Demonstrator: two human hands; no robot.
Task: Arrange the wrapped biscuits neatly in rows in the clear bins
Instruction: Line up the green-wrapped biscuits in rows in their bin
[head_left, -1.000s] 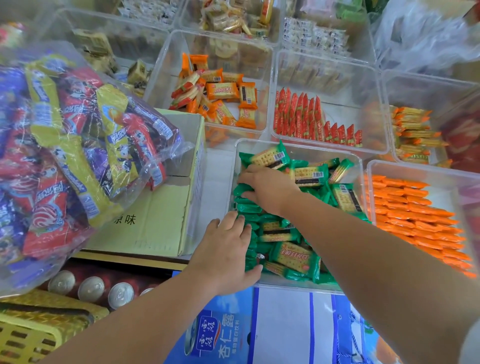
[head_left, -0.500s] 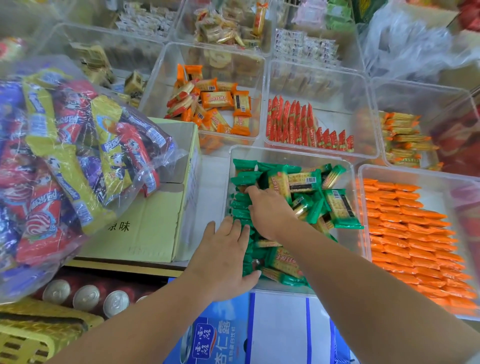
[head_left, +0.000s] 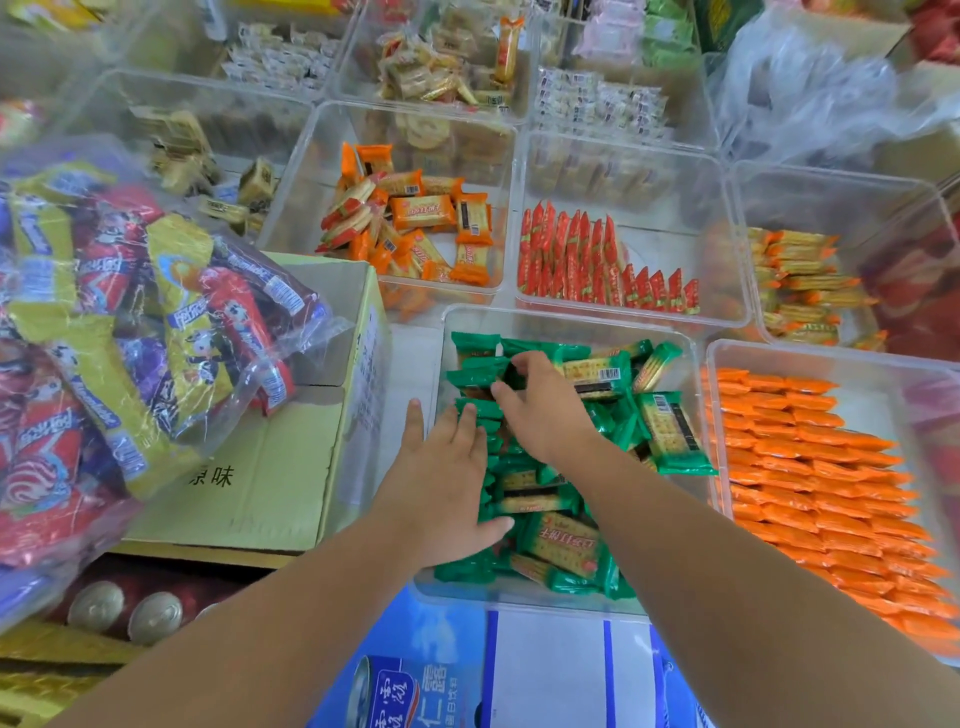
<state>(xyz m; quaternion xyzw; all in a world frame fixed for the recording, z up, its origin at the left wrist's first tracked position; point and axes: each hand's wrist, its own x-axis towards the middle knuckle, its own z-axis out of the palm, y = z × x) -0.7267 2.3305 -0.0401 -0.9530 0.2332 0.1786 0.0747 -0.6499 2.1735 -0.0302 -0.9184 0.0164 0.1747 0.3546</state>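
Note:
A clear bin (head_left: 571, 318) right in front of me holds green wrapped biscuits (head_left: 670, 431). Along the bin's left wall they stand on edge in a row; on the right they lie in a loose heap. My left hand (head_left: 447, 467) lies flat with fingers spread against the near part of that left row. Further back in the bin, my right hand (head_left: 543, 410) has its thumb and fingers closed around a few green packets at the far end of the row. My forearms hide the bin's near middle.
To the right, a bin of orange packets (head_left: 810, 467) lies in neat rows. Behind are bins of red packets (head_left: 571, 260) and loose orange biscuits (head_left: 415, 218). On the left are a cardboard box (head_left: 270, 467), a bag of sweets (head_left: 130, 322) and cans (head_left: 98, 608).
My right hand has shifted left and back, from the heap's middle to the far end of the left row. My left hand has slid forward along the row. The view has tilted slightly.

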